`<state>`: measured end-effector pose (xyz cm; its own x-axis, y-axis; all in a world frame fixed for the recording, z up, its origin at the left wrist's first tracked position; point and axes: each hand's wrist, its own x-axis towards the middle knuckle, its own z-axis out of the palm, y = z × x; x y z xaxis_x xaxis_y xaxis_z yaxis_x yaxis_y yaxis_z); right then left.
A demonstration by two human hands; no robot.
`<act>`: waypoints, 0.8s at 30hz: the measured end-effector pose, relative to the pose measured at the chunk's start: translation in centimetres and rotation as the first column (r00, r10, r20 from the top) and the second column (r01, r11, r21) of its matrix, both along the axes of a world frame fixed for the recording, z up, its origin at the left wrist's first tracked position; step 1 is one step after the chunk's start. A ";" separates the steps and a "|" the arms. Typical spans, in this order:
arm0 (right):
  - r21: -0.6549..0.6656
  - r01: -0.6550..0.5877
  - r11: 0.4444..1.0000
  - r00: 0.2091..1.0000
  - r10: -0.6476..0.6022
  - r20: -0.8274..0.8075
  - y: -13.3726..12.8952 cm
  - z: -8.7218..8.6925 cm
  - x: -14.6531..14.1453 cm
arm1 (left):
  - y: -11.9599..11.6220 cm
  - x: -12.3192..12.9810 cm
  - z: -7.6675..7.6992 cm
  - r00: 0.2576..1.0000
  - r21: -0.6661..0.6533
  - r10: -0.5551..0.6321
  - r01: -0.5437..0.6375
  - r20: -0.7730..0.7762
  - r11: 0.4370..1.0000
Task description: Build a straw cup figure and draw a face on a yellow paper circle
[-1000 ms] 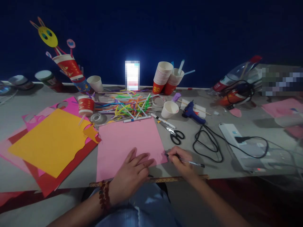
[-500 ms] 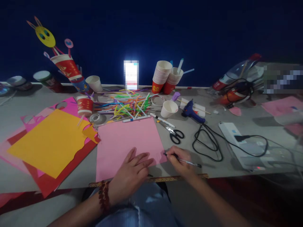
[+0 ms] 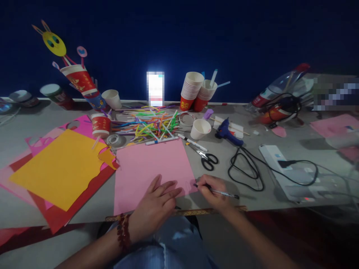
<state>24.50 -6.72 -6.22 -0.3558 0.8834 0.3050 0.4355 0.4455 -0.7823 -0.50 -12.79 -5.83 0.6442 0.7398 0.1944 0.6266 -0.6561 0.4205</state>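
A pink sheet of paper (image 3: 151, 160) lies on the table in front of me. My left hand (image 3: 158, 201) rests with spread fingers on its lower part, holding nothing. At the sheet's lower right corner, my right hand (image 3: 213, 190) grips a black pen (image 3: 226, 193), its tip on the paper beside a faint drawn outline. Black-handled scissors (image 3: 208, 160) lie just beyond my right hand. Two white markers (image 3: 162, 141) are near the sheet's far edge.
Yellow paper (image 3: 58, 168) tops other sheets on the left. Behind are colourful sticks (image 3: 157, 125), stacked paper cups (image 3: 192, 87) and a cup figure (image 3: 80, 80). A blue glue gun (image 3: 228, 132), its cable and a white power strip (image 3: 276, 168) are to the right.
My right hand and the pen tip have shifted very slightly at the sheet's corner. My left hand stays in place.
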 end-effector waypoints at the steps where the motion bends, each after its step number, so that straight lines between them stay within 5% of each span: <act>1: 0.008 -0.003 1.000 1.000 0.003 -0.005 0.0 0.0 0.0 | 0.0 0.0 0.0 1.000 0.001 0.000 0.000 0.001 1.000; 24: -0.029 -0.082 0.996 0.994 0.079 -0.078 0.0 0.8 0.0 | 0.0 0.0 0.1 1.000 0.006 -0.001 0.001 0.010 1.000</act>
<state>24.55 -6.74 -5.41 -0.4027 0.8625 0.3065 0.3371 0.4510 -0.8264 -0.48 -12.77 -5.76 0.6428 0.7381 0.2051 0.6220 -0.6592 0.4226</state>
